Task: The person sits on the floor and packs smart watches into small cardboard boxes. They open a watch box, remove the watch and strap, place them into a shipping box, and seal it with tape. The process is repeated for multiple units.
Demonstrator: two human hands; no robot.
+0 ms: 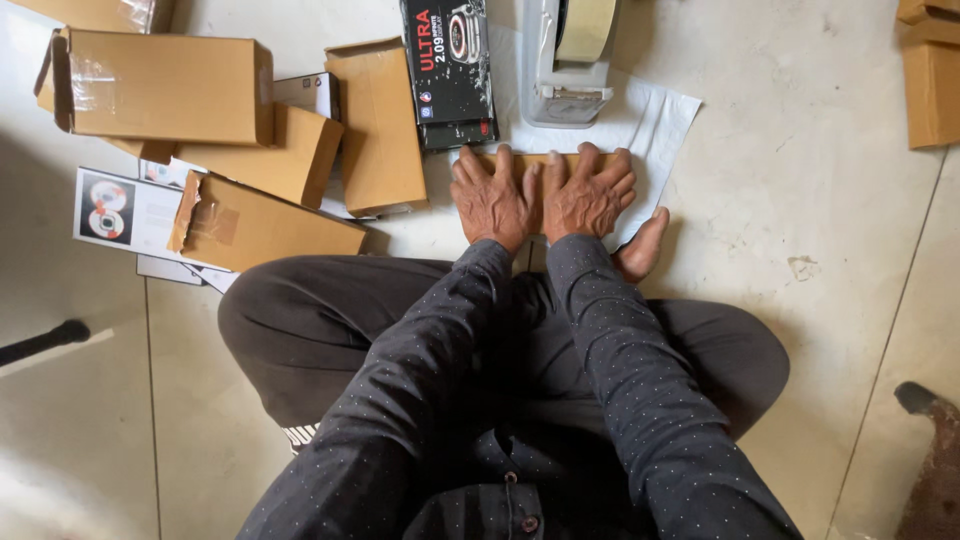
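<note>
I sit cross-legged on a tiled floor. My left hand (493, 200) and my right hand (590, 193) lie side by side, palms down and fingers spread, pressing on a flat brown cardboard box (545, 159) that shows only as a strip past my fingertips. The box rests on a white sheet (660, 120). Just beyond it stands a grey tape dispenser (565, 60) with a roll of tan tape. My bare foot (642, 245) pokes out beside my right wrist.
A black printed product box (448, 70) lies left of the dispenser. Several brown cardboard boxes (165, 85) and a white printed carton (115, 210) are scattered to the left. More brown boxes (930, 80) sit at the upper right. A dark rod (45, 340) lies at far left.
</note>
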